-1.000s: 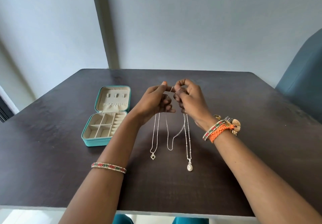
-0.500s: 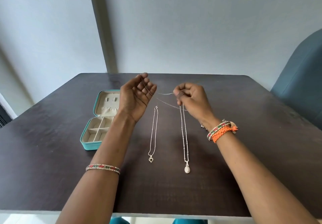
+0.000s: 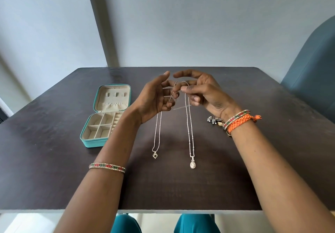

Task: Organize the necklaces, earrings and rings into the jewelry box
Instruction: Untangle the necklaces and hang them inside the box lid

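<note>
Altogether three necklaces were in view above a dark desk. Two lay stretched out flat on it, side by side and apart: one with a small heart pendant on the left, one with an oval pendant on the right. The third, a thin bare chain, was raised between two hands. The left hand was turned palm inward with its fingers loosely spread, the chain looped around them. The right hand pinched the same chain between thumb and fingertip, its other fingers curled loosely. Whether the upper end of the oval-pendant necklace also touched the right hand could not be told. One teal jewelry box lay open on the desk left of the hands, its lid laid back, its cream tray split into several compartments beside a ring-roll section; nothing could be seen in it. A small cluster of earrings lay on the desk just beside the right wrist, partly hidden, so their count could not be told. One beaded bangle circled the left forearm; a beaded bangle and an orange braided band circled the right wrist.
</note>
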